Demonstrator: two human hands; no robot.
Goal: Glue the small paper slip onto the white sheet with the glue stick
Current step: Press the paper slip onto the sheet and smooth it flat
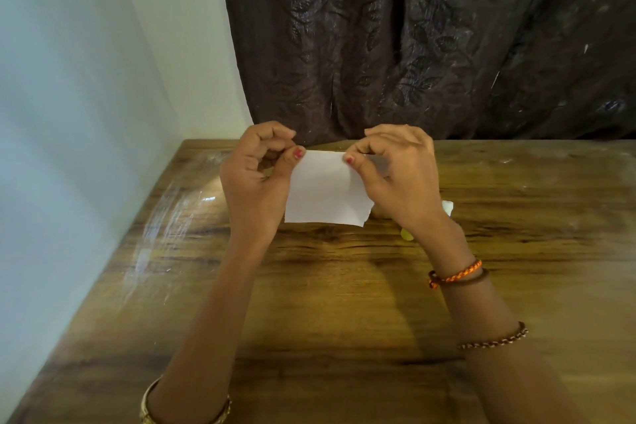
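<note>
I hold a small white rectangular paper slip [327, 191] above the brown wooden table [344, 303], my left hand [256, 179] and right hand [395, 172] each pinching a far corner; its near-right corner looks torn.

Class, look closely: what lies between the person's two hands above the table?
In the head view, a white paper piece, pinched at its top corners by left hand and right hand.
</note>
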